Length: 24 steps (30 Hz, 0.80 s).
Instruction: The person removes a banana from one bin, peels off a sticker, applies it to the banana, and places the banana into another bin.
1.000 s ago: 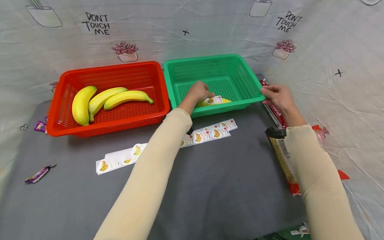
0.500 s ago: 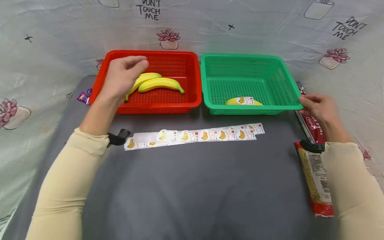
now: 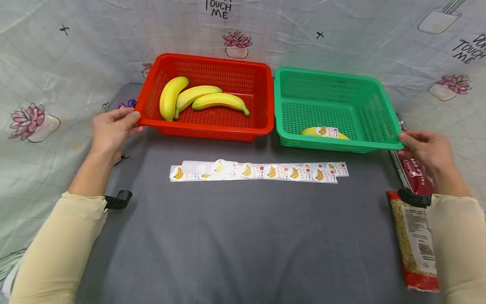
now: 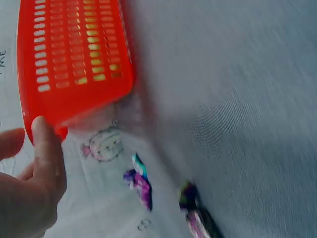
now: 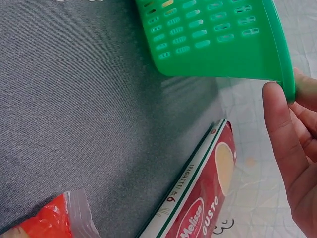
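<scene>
The left hand [image 3: 112, 131] is gripping the near-left corner of the red basket [image 3: 206, 128], thumb curled over the rim, while the right hand [image 3: 430, 152] is pinching the near-right corner of the green basket [image 3: 334, 145]. The two baskets are sitting side by side, touching, long axes running left to right between the hands. Three bananas [image 3: 197, 101] are lying in the red one, and a labelled banana [image 3: 324, 132] in the green. A sticker strip [image 3: 258, 171] is lying on the grey bench [image 3: 243, 236], just in front of the baskets, with a patterned cloth [image 3: 57, 63] hanging all round.

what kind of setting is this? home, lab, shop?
Most likely a staged recording setup, not a real shop or kitchen. A printed bedsheet hangs as backdrop round a grey cloth table, with a red basket of bananas, a green basket and a sticker strip laid out neatly.
</scene>
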Each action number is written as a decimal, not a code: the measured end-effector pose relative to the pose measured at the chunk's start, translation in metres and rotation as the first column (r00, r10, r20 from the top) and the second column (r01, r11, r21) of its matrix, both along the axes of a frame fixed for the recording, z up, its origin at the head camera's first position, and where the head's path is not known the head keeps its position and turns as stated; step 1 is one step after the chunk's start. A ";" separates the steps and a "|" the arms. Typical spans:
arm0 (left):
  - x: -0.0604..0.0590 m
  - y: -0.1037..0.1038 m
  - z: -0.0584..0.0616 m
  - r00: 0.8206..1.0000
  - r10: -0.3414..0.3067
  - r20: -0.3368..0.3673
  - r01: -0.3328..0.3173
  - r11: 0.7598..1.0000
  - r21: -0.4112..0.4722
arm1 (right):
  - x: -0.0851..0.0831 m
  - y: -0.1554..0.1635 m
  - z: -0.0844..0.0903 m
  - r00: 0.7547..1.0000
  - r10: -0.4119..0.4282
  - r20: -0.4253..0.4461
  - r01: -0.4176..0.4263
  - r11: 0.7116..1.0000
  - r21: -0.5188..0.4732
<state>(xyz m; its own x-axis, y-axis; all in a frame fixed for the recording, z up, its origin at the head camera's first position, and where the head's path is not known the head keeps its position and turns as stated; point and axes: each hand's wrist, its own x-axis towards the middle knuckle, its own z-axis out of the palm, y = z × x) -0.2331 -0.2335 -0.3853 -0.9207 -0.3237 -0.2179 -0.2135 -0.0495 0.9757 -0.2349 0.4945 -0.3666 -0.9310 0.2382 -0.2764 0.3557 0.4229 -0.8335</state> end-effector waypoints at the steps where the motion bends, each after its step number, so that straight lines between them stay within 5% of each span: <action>1: -0.001 0.001 0.000 1.000 0.015 0.004 -0.015 1.000 0.014 | 0.000 -0.001 0.000 1.000 0.010 0.001 -0.010 1.000 0.025; 6: -0.004 0.002 0.001 0.997 0.066 0.035 -0.067 0.997 0.026 | -0.004 -0.002 0.004 0.998 0.068 -0.001 -0.066 0.977 0.205; 9: -0.005 0.003 0.001 0.996 0.072 0.045 -0.073 0.997 0.018 | -0.008 -0.013 0.016 0.999 0.053 -0.009 -0.045 0.908 0.417; 12: -0.006 0.001 0.001 0.996 0.078 0.044 -0.079 0.997 0.012 | -0.024 -0.040 0.037 0.996 0.085 -0.041 -0.052 0.857 0.513; 15: -0.007 -0.002 0.002 0.996 0.085 0.031 -0.086 0.996 0.017 | -0.047 -0.083 0.064 0.977 0.200 -0.078 -0.136 0.859 0.494; 19: -0.007 -0.003 0.000 0.996 0.092 0.015 -0.093 0.995 0.035 | -0.084 -0.159 0.093 0.922 0.355 -0.157 -0.276 0.883 0.379; 24: -0.005 0.003 -0.006 0.995 0.099 0.007 -0.099 0.993 0.066 | -0.133 -0.257 0.100 0.861 0.470 -0.194 -0.421 0.873 0.247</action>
